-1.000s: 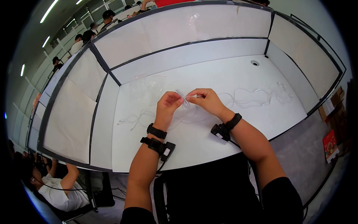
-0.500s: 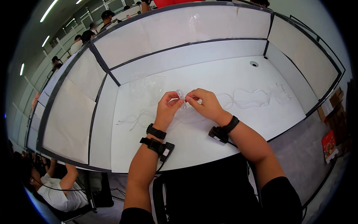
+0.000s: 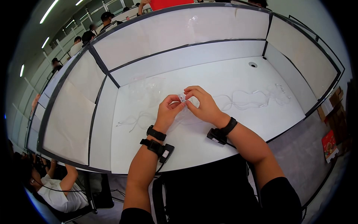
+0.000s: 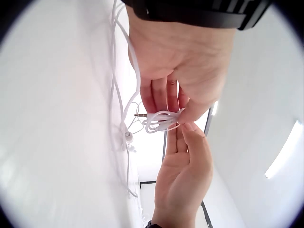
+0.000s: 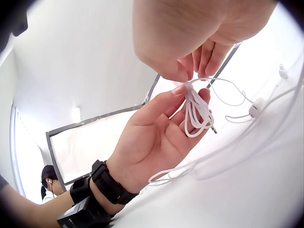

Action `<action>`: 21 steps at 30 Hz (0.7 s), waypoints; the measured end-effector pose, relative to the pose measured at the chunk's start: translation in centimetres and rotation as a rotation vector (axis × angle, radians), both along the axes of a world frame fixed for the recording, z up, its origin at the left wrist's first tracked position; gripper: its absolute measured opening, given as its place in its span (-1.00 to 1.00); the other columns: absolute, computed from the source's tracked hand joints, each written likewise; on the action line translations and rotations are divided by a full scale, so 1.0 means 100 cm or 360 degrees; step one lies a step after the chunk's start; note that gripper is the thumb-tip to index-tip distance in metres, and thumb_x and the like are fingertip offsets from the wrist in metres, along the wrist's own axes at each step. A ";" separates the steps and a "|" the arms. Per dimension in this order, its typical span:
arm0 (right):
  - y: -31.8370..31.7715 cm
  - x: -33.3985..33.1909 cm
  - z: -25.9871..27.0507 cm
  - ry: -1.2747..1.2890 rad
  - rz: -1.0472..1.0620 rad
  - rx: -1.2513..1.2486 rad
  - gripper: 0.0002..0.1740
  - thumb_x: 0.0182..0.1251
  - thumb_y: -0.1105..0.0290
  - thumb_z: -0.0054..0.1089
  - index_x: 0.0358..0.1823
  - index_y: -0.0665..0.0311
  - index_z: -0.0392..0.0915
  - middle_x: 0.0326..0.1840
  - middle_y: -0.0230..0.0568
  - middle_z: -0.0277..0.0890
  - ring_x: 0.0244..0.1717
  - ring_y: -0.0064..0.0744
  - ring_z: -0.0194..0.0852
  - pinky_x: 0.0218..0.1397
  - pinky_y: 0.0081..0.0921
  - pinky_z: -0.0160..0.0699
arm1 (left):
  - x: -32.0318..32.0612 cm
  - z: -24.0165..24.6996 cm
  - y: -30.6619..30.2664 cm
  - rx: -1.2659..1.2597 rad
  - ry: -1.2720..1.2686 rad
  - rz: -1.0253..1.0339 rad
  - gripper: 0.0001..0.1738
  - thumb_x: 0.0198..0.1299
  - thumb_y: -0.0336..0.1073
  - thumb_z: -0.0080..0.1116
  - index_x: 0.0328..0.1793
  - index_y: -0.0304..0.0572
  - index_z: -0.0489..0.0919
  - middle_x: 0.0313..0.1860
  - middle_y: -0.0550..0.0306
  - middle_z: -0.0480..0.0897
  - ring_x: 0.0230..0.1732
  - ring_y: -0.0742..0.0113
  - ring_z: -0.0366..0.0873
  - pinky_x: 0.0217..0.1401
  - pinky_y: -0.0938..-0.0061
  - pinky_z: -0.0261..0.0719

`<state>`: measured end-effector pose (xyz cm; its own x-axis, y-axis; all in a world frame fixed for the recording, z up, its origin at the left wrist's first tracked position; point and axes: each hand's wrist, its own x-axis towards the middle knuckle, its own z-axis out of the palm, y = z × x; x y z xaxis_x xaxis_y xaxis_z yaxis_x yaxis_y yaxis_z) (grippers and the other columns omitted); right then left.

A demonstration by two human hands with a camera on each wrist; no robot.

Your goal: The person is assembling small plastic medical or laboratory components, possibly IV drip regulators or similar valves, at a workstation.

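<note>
A small looped bundle of white earphone cable is pinched at its top between thumb and fingers of my left hand. Its loops hang over the left fingers, and a metal jack plug sticks out beside them. My right hand meets the left at the bundle's top, thumb and fingertips pinching the cable there; part of that grip is hidden behind the fingers. From the bundle, a thin strand runs out to a white earbud, with a second earbud farther off. Both hands are above the white table.
Loose white cables lie to the left, and more coiled white cables lie to the right. Clear plastic bags rest behind the left hand. Pale partition panels enclose the back and sides. A round cable hole is at the back right.
The looped bundle has turned in the fingers. My right hand has shifted slightly, its fingers lifting and arching over the bundle's top, while the left hand has barely moved.
</note>
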<state>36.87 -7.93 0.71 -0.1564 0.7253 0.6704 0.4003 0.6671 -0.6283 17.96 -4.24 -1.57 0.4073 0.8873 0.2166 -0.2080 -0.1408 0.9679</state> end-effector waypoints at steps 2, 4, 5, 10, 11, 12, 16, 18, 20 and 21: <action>0.001 0.001 -0.001 0.0044 0.0031 -0.0062 -0.86 0.23 0.55 0.23 -0.23 0.34 0.46 0.21 0.00 0.49 0.16 -0.08 0.56 0.19 -0.28 0.58 | 0.001 0.002 -0.003 -0.0014 0.0023 -0.0053 -0.72 0.32 -0.51 0.26 0.11 -0.32 0.49 0.03 0.13 0.64 0.06 0.38 0.66 0.15 0.52 0.62; 0.006 0.003 -0.010 0.0142 0.0106 -0.0104 -0.87 0.24 0.54 0.21 -0.25 0.34 0.44 0.10 -0.01 0.54 0.08 -0.15 0.60 0.10 -0.31 0.60 | 0.002 0.002 -0.005 -0.0041 0.0058 -0.0088 -0.71 0.32 -0.52 0.25 0.13 -0.32 0.49 0.03 0.14 0.64 0.10 0.37 0.65 0.18 0.50 0.60; 0.008 0.003 -0.013 0.0191 0.0147 -0.0125 -0.88 0.25 0.54 0.20 -0.25 0.34 0.43 0.05 -0.01 0.56 0.04 -0.18 0.62 0.05 -0.32 0.61 | 0.003 0.000 -0.005 -0.0028 0.0038 -0.0098 -0.71 0.33 -0.52 0.24 0.13 -0.32 0.49 0.03 0.14 0.64 0.09 0.37 0.65 0.19 0.50 0.60; 0.004 0.001 -0.011 0.0176 0.0160 -0.0514 -0.86 0.29 0.52 0.17 -0.17 0.32 0.42 -0.33 -0.16 0.58 -0.31 -0.35 0.60 -0.23 -0.42 0.55 | 0.001 -0.009 0.001 -0.0039 0.0022 -0.0103 -0.73 0.33 -0.54 0.23 0.11 -0.32 0.48 0.03 0.12 0.64 0.09 0.38 0.65 0.18 0.51 0.61; 0.002 0.001 -0.009 0.0195 0.0146 -0.0565 -0.85 0.30 0.51 0.16 -0.16 0.32 0.42 -0.39 -0.19 0.57 -0.37 -0.37 0.57 -0.28 -0.43 0.53 | 0.002 -0.010 0.001 -0.0031 0.0012 -0.0078 -0.74 0.32 -0.53 0.25 0.09 -0.31 0.48 -0.01 0.13 0.64 0.04 0.41 0.65 0.13 0.53 0.62; 0.003 0.000 -0.011 0.0186 0.0140 -0.0562 -0.85 0.29 0.51 0.16 -0.15 0.32 0.42 -0.39 -0.19 0.56 -0.39 -0.38 0.54 -0.29 -0.43 0.52 | 0.003 -0.011 0.002 -0.0022 0.0001 -0.0051 -0.74 0.31 -0.52 0.26 0.07 -0.29 0.48 -0.05 0.14 0.65 -0.01 0.43 0.66 0.08 0.56 0.63; 0.004 -0.004 -0.016 0.0118 0.0092 -0.0509 -0.84 0.27 0.52 0.16 -0.15 0.31 0.42 -0.40 -0.17 0.54 -0.47 -0.43 0.43 -0.34 -0.44 0.47 | 0.002 -0.015 0.004 0.0010 0.0024 -0.0005 -0.73 0.29 -0.51 0.29 0.05 -0.29 0.49 -0.11 0.16 0.66 -0.07 0.46 0.67 0.01 0.59 0.62; 0.004 -0.003 -0.016 0.0095 0.0068 -0.0491 -0.84 0.26 0.52 0.17 -0.16 0.30 0.43 -0.41 -0.18 0.53 -0.48 -0.44 0.41 -0.35 -0.45 0.46 | 0.003 -0.011 0.002 0.0006 0.0037 0.0017 -0.72 0.28 -0.52 0.30 0.07 -0.30 0.50 -0.10 0.16 0.67 -0.06 0.45 0.67 0.02 0.59 0.62; 0.007 -0.002 -0.019 0.0137 0.0078 -0.0487 -0.86 0.27 0.49 0.20 -0.18 0.30 0.45 -0.43 -0.22 0.53 -0.49 -0.47 0.41 -0.38 -0.48 0.44 | 0.003 -0.008 0.001 -0.0005 0.0038 0.0014 -0.72 0.28 -0.52 0.30 0.09 -0.31 0.52 -0.06 0.15 0.66 -0.02 0.42 0.67 0.06 0.56 0.62; 0.008 -0.002 -0.021 0.0153 0.0083 -0.0490 -0.86 0.28 0.48 0.21 -0.19 0.30 0.46 -0.43 -0.23 0.53 -0.49 -0.49 0.41 -0.38 -0.49 0.44 | 0.002 -0.008 0.001 -0.0015 0.0038 0.0001 -0.71 0.29 -0.52 0.29 0.09 -0.32 0.52 -0.02 0.14 0.66 0.01 0.40 0.66 0.10 0.53 0.61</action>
